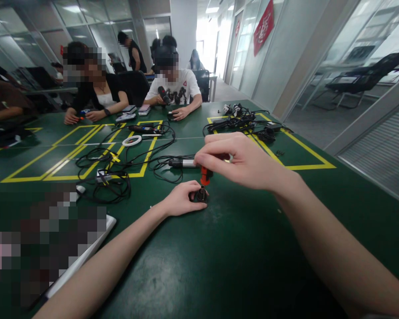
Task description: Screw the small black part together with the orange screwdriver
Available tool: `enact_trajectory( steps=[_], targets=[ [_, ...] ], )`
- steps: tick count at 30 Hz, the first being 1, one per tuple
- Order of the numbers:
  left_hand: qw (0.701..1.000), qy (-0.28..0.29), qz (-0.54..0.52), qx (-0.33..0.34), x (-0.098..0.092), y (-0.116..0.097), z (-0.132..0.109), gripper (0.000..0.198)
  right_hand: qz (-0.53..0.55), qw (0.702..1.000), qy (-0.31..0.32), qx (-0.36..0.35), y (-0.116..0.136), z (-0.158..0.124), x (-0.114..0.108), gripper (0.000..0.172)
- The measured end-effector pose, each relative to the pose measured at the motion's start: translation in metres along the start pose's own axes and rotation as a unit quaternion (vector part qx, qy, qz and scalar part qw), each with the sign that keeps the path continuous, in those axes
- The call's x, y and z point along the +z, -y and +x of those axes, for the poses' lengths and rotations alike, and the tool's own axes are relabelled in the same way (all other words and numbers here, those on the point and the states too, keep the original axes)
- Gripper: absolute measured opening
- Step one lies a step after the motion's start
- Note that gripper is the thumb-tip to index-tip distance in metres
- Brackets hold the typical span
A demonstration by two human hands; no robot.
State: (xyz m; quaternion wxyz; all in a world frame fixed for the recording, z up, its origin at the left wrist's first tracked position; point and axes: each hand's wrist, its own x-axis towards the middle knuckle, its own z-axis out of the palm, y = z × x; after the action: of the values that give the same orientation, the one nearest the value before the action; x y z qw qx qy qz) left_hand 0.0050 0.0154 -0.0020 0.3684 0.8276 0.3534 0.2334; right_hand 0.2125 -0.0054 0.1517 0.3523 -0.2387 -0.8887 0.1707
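My left hand [181,200] rests on the green table [219,257] with its fingers closed round a small black part [201,195]. My right hand [241,160] is above it, fingers wrapped round the red handle of a small screwdriver [205,175] that stands upright with its tip down on the black part. Just left of my right hand a black and silver cylindrical tool [182,163] lies among loose cables.
Tangled black cables [109,170], a white ring [132,141] and yellow tape lines cover the table's middle. More black gear [246,122] sits at the far right. Two people sit across the table. A white-edged tablet [86,252] lies at the near left.
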Motion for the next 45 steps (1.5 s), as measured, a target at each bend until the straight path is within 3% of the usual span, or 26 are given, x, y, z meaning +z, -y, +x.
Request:
enact_trajectory(
  steps=[2, 7, 10, 15, 20, 26, 31, 33, 38, 43, 45],
  targets=[
    [1.000, -0.002, 0.001, 0.002, 0.000, 0.000, 0.000, 0.030, -0.055, 0.998, 0.018, 0.018, 0.007, -0.003, -0.006, 0.041],
    [1.000, -0.005, 0.002, 0.003, 0.001, 0.001, 0.001, 0.029, -0.136, 0.990, 0.021, 0.026, 0.018, -0.007, -0.006, 0.016],
    [1.000, -0.005, 0.004, 0.008, 0.000, 0.002, 0.001, 0.027, -0.165, 0.986, 0.023, 0.027, 0.018, -0.006, -0.001, 0.017],
    [1.000, -0.003, -0.006, 0.004, 0.001, 0.003, 0.001, 0.028, -0.196, 0.979, 0.021, 0.052, 0.015, -0.005, 0.001, 0.037],
    [1.000, -0.008, -0.007, 0.010, 0.000, 0.002, 0.001, 0.025, -0.184, 0.980, 0.043, 0.067, 0.018, -0.005, -0.001, 0.018],
    [1.000, -0.008, -0.002, 0.010, -0.001, 0.001, 0.001, 0.030, -0.231, 0.967, 0.032, 0.102, 0.018, -0.004, 0.001, 0.043],
    [1.000, -0.003, 0.002, 0.016, 0.000, 0.002, 0.002, 0.027, -0.229, 0.967, 0.040, 0.105, 0.021, -0.004, 0.002, 0.013],
    [1.000, -0.003, 0.000, 0.014, 0.001, 0.003, 0.002, 0.026, -0.244, 0.961, 0.041, 0.122, 0.022, -0.003, 0.003, 0.014],
    [1.000, -0.006, -0.011, 0.012, 0.003, 0.005, 0.003, 0.028, -0.306, 0.935, 0.047, 0.173, 0.022, -0.001, 0.005, 0.037],
    [1.000, -0.005, -0.016, 0.010, 0.002, 0.004, 0.003, 0.029, -0.275, 0.952, 0.039, 0.128, 0.018, -0.003, 0.007, 0.014],
    [1.000, -0.002, -0.010, 0.013, 0.002, 0.003, 0.003, 0.029, -0.275, 0.953, 0.035, 0.124, 0.018, -0.004, 0.008, 0.012]
  ],
)
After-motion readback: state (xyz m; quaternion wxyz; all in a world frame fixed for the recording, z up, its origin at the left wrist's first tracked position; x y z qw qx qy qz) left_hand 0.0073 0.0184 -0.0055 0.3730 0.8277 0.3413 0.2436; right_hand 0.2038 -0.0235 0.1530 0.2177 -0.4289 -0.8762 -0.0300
